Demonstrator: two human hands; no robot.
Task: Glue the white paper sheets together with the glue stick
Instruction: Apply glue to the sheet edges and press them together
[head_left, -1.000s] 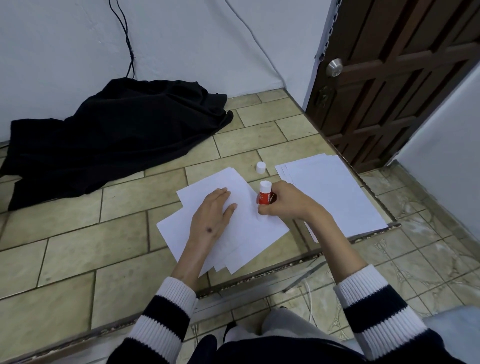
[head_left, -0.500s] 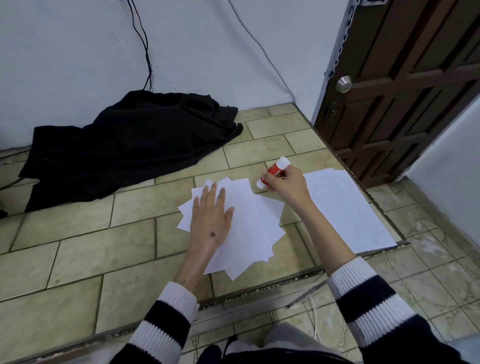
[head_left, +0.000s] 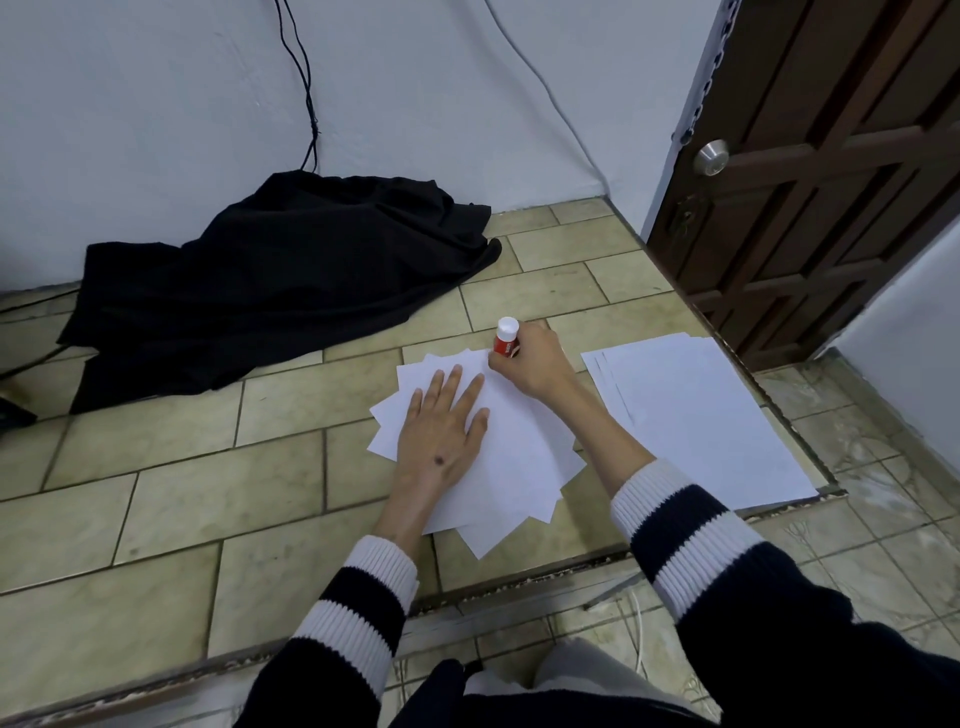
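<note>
Head view: the left hand (head_left: 441, 436) lies flat, fingers spread, on the fanned white sheets (head_left: 519, 457) on the tiled floor; the right hand (head_left: 530, 364) grips the red glue stick (head_left: 506, 339) upright at their far edge. Uneven pressing could shift the loose sheets, bonding them crooked.

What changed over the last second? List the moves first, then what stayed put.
The right hand, gripping the glue stick, moved from the right edge of the fanned sheets to their far corner. The loose white cap seen on the floor earlier no longer shows. Unchanged: the left hand presses flat on the fanned sheets, and the spare stack and black cloth lie as before.
</note>
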